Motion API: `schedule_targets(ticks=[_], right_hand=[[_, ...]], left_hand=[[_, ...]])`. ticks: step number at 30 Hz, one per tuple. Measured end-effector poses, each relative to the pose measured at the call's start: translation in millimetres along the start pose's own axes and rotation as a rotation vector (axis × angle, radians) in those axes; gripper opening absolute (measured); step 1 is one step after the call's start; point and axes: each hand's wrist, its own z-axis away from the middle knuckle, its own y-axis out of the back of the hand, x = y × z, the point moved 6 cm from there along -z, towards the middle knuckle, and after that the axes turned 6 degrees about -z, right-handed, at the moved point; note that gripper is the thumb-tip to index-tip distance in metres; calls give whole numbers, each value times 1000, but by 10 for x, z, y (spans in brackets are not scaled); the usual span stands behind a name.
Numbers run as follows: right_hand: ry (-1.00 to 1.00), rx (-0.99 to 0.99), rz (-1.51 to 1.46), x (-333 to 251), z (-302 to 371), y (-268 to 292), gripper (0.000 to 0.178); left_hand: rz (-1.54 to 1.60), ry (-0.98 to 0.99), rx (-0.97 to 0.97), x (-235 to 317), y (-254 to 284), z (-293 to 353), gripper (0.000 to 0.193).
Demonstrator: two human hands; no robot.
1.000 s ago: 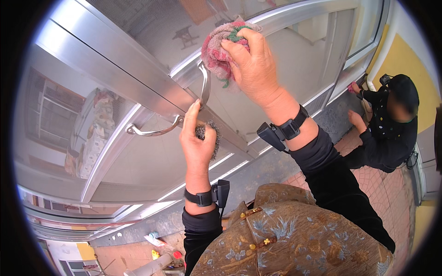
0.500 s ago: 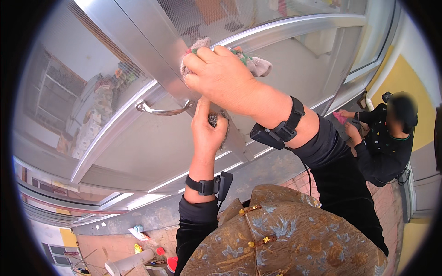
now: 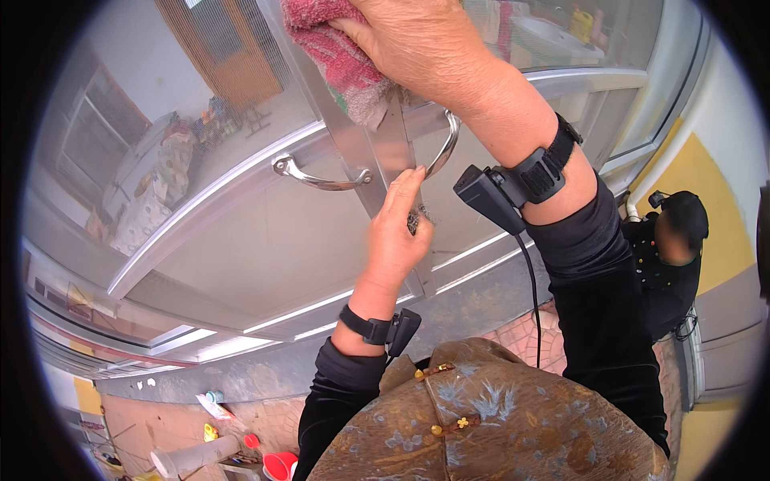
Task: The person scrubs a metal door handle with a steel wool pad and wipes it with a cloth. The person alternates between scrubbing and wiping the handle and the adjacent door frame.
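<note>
So the right hand (image 3: 425, 48) is up at the top of the frame, fingers closed over a bunched pink cloth (image 3: 337, 56) and pressing it flat against the metal frame (image 3: 361, 172) where the 2 glass door leaves meet. The cloth sits just above the curved metal handles, and a greyish corner of it hangs down past the palm.

The left hand (image 3: 395, 240) is lower down, against the same frame strip, just under the right handle (image 3: 443, 152). Its fingers are held straight and close together, pointing up, with the fingertips touching the frame near the bottom end of that handle. There's something small and dark tucked between thumb and palm (can't tell what it is, too little of it shows).

The left handle (image 3: 321, 178) sits free on the other leaf, nobody touching it. Both wrists wear black straps with small black units, and a cable runs down from the right one.

Off to the right another person in dark clothes (image 3: 670, 264) crouches by the yellow wall (image 3: 706, 172), well apart from the door.
</note>
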Motion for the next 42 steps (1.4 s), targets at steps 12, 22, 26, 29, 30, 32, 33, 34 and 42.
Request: schedule_targets(ticks=[12,22,26,29,30,32,33,34,42], right_hand=[[108,-514,284,-231,1321,-228,36],[37,-333,66,-217,413,10,34],[169,-58,42,-117,-281,9,45],[161,57,88,-99,-466,-194,50],[175,75,127,-116,-472,-302,50],[181,20,193,-138,-370,-445,51],[170,-53,220,-175,-223,-492,51],[163,-74,219,-219,-89,-551,45],[226,-479,255,-456,957,-661,37]], left_hand=[[43,-85,111,-129,-2,-170,63],[-83,-127,50,-284,-40,-159,73],[-69,-74,-27,-257,-12,-140,74],[-57,-50,-89,-229,2,-107,74],[-60,-35,-114,-231,-3,-98,75],[-62,-16,-119,-223,2,-89,76],[-63,1,-128,-229,-3,-88,76],[-67,-34,-96,-205,12,-79,76],[-63,-112,1,-200,-43,1,70]])
